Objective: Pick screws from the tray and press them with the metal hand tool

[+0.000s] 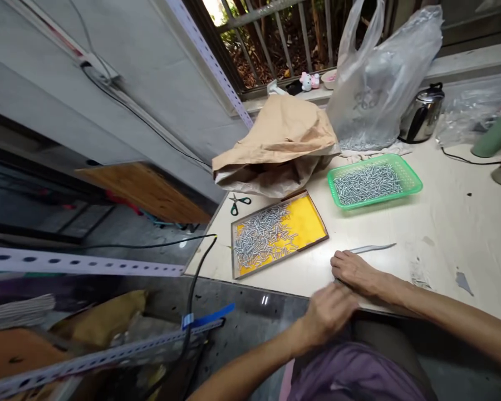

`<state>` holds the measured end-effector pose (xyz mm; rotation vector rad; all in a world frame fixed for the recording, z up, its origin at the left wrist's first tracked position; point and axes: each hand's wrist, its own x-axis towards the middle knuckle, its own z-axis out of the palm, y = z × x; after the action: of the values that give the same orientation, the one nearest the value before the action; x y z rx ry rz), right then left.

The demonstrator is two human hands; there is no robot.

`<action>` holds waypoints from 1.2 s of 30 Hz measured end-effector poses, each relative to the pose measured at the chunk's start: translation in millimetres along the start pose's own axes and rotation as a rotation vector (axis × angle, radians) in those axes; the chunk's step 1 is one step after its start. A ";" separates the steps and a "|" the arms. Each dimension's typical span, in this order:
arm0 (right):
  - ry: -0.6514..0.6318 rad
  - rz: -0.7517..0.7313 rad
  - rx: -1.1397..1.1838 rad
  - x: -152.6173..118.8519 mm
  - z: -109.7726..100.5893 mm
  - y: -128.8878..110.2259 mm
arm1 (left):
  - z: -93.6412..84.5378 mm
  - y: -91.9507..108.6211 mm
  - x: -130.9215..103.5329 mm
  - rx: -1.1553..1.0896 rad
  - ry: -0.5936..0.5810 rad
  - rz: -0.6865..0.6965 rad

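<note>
- Hands work close together at the lower right of centre, by the table's [446, 220] near edge.
- Right hand [354, 272]: rests on the tabletop with its fingers curled well in, like a loose fist.
- Thin grey strip [373, 248]: lies just above the right hand in the frame, its near end meeting the knuckles, its tapered end pointing right — I cannot tell whether the fingers grip it.
- Left hand [333, 312]: just below and left of the right hand, blurred, fingers bent; how far they close, and on what, I cannot tell.
- Shallow tray [309, 221]: centre of the frame, yellow-floored, tilted in view, with short metal pins [256, 236] heaped mostly on its left side.
- Green basket [411, 180]: right of centre, above the hands, holding a layer of similar pins.
- Scissors [234, 210]: just beyond the tray's upper left, blades apart, dark green handles.
- Brown paper bag [284, 128]: upper centre, its mouth facing the tray.
- Clear plastic bag [369, 92]: upper right — a metal kettle [423, 114] stands just beside it.
</note>
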<state>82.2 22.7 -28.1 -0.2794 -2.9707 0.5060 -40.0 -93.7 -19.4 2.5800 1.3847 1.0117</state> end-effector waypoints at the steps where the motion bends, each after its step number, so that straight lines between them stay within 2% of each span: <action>1: 0.045 -0.011 0.009 1.9 0.0 1.3 | -12.7 -13.7 -0.7 0.091 0.057 -0.099; 3: 0.188 -0.020 0.034 6.5 -10.4 5.1 | -35.0 -49.0 0.5 0.303 0.065 -0.321; 5: 0.415 0.013 0.085 12.3 -32.8 14.3 | -50.8 -88.1 4.3 0.475 0.033 -0.481; 7: 0.615 0.085 0.082 18.8 -61.8 32.8 | -59.5 -122.0 10.0 0.543 -0.106 -0.564; 8: 0.676 0.139 0.042 21.7 -76.6 45.0 | -61.7 -135.1 13.2 0.550 -0.193 -0.581; 10: 0.694 0.288 -0.066 24.6 -103.4 71.1 | -63.1 -152.9 19.5 0.539 -0.355 -0.587; 12: 0.627 0.451 -0.146 21.2 -122.8 90.5 | -62.2 -162.4 23.8 0.525 -0.461 -0.576; 15: 0.522 0.554 -0.167 2.7 -129.3 90.8 | -61.7 -169.8 25.6 0.491 -0.512 -0.553; 17: 0.464 0.520 -0.118 -16.4 -116.3 71.9 | -64.1 -171.8 25.6 0.462 -0.503 -0.544; 20: 0.359 0.461 -0.018 -50.2 -81.0 31.4 | -68.3 -164.2 28.3 0.394 -0.415 -0.581; 22: 0.282 0.460 0.010 -71.4 -56.2 7.2 | -65.2 -148.8 32.0 0.271 -0.327 -0.636; 24: 0.210 0.488 -0.004 -87.4 -35.5 -9.8 | -54.6 -125.6 34.6 0.086 -0.295 -0.683; 27: 0.142 0.541 -0.048 -98.9 -15.1 -21.2 | -29.6 -88.1 31.3 -0.108 -0.365 -0.649; 29: 0.123 0.572 -0.067 -99.9 -8.4 -23.1 | -13.5 -71.3 24.3 -0.081 -0.395 -0.579; 32: 0.127 0.582 -0.049 -98.1 -5.2 -24.0 | 0.5 -64.1 11.9 0.042 -0.410 -0.480; 36: 0.156 0.582 0.000 -97.4 -5.1 -26.4 | -0.1 -68.6 2.8 0.107 -0.434 -0.437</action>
<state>173.8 -19.6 -22.4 -1.1401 -2.7030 0.5038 -89.1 -50.5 -40.4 2.2129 1.7797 0.3023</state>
